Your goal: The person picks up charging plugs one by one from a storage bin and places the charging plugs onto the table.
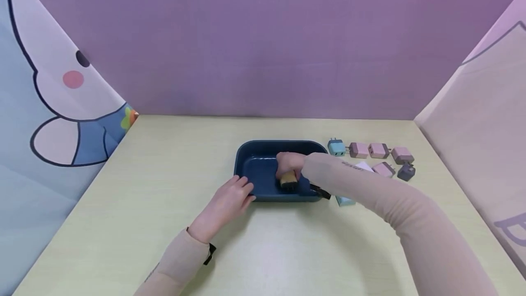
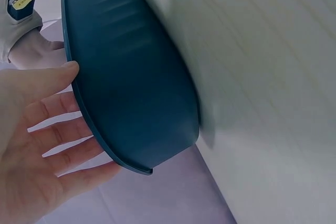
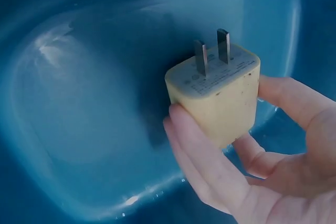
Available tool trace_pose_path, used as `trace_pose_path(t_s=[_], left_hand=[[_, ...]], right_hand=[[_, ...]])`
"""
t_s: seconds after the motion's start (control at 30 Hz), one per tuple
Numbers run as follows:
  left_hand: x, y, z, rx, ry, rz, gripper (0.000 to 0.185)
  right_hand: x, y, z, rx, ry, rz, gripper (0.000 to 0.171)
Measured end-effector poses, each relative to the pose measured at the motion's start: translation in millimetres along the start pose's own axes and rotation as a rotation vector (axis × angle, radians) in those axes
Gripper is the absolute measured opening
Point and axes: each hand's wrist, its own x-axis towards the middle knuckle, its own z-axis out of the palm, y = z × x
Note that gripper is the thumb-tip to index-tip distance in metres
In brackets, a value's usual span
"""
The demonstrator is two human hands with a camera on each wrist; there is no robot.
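A dark blue plastic basin [image 1: 263, 199] with rounded corners sits on the table. Inside it, my right hand [image 1: 290, 162] pinches a yellow charger plug [image 3: 215, 103] between thumb and fingers. Two metal prongs stick out of the charger's grey face, pointing away from the palm in the right wrist view. At the basin's front left corner, my left hand [image 1: 232, 197] holds the rim. In the left wrist view its thumb lies on the outer side of the rim, and the other fingertips are hidden behind it.
Right of the basin lie several more chargers: a teal one [image 1: 337, 148], pink ones such as this charger [image 1: 359, 150], and a dark one [image 1: 406, 172]. My right sleeve [image 1: 370, 188] partly covers a white charger [image 1: 364, 166] and a light teal one [image 1: 345, 201]. A purple backdrop [image 1: 263, 49] rises behind the table.
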Motion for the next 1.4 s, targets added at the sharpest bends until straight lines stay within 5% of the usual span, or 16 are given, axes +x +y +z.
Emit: trace_pose_path(t_s=[0.77, 1.4], left_hand=[[-0.6, 1.3, -1.8, 0.007, 0.012, 0.02, 0.015], [-0.8, -1.4, -0.5, 0.027, 0.03, 0.045, 0.015]], right_hand=[[-33.1, 9.0, -30.0, -0.146, 0.077, -0.185, 0.016], [-61.5, 32.9, -45.6, -0.023, 0.092, -0.219, 0.024]])
